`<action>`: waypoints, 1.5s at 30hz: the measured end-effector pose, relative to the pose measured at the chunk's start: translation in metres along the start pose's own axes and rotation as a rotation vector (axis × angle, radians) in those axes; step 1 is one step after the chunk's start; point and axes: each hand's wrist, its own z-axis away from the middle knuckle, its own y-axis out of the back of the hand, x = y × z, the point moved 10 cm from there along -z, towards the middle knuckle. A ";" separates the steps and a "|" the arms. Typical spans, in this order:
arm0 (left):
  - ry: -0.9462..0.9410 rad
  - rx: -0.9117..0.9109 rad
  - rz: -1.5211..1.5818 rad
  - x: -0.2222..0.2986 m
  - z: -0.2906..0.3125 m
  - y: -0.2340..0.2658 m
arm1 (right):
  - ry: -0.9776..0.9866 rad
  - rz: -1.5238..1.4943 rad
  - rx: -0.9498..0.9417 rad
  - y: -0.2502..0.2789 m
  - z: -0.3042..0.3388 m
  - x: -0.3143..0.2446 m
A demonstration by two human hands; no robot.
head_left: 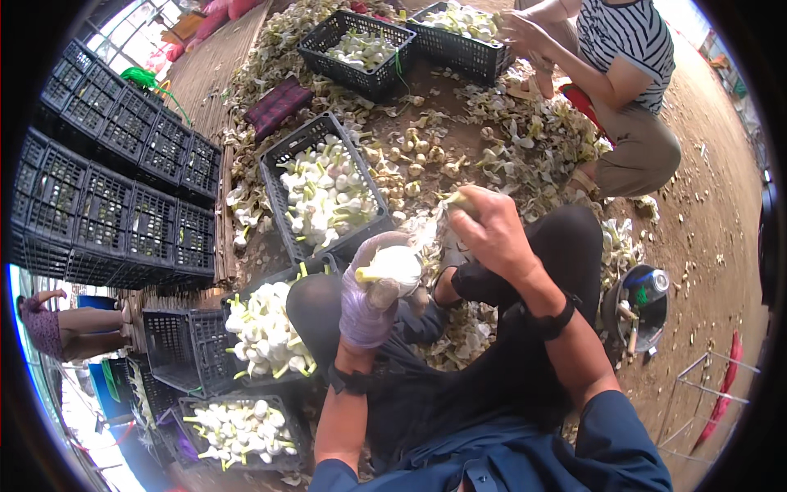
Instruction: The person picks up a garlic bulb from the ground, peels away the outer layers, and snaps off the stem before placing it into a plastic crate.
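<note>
My left hand, in a pale lilac glove, is closed around a white garlic bulb with a short yellow-green stem. Just up and to the right, my bare right hand is closed, its fingertips pinching what looks like garlic peel; most of it is hidden by the fingers. The hands are apart, above my bent legs. Beyond the left hand stands a black crate of trimmed garlic bulbs. Unpeeled bulbs lie on the ground ahead.
Stacked black crates rise at the left. More garlic-filled crates stand beside my left leg and at the back. A co-worker sits at the upper right amid loose peel. A dark bucket holding a can is right of my knee.
</note>
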 end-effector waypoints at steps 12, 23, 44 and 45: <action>-0.275 0.223 -0.741 0.023 -0.001 0.016 | 0.484 0.087 -0.033 -0.007 0.024 -0.075; -0.238 0.156 -0.605 0.021 -0.002 0.001 | 0.488 0.098 0.006 -0.007 0.028 -0.061; -0.333 0.049 -0.666 0.024 -0.006 -0.006 | 0.651 0.316 0.119 -0.010 0.019 -0.075; -0.321 0.041 -0.650 0.019 -0.007 -0.003 | 0.568 0.292 0.110 -0.009 0.013 -0.065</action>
